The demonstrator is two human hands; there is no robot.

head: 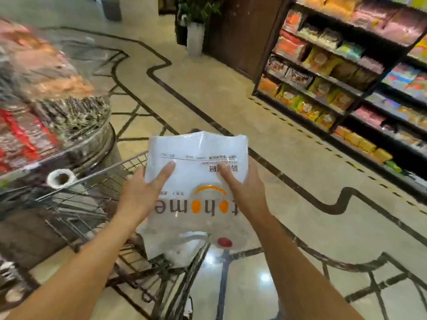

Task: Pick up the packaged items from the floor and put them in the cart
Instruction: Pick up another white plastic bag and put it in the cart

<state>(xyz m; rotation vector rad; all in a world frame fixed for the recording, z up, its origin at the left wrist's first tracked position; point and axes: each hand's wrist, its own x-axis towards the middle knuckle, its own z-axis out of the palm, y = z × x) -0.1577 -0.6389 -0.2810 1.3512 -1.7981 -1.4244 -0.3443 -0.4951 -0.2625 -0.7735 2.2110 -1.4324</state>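
A white plastic package (196, 195) with orange and grey lettering hangs between both my hands above the wire cart (97, 204). My left hand (145, 190) holds its left edge, with the index finger straight across the front. My right hand (242, 185) holds its right edge, fingers lying on the front. The package's lower end dips into the cart's near corner. A red round spot shows near its bottom.
A display stand (53, 107) piled with wrapped goods stands at the left, close to the cart. Black shelves (346, 88) full of snack packets line the right side. A white planter (195, 39) stands at the back. Glossy tiled floor (300, 215) lies to the right.
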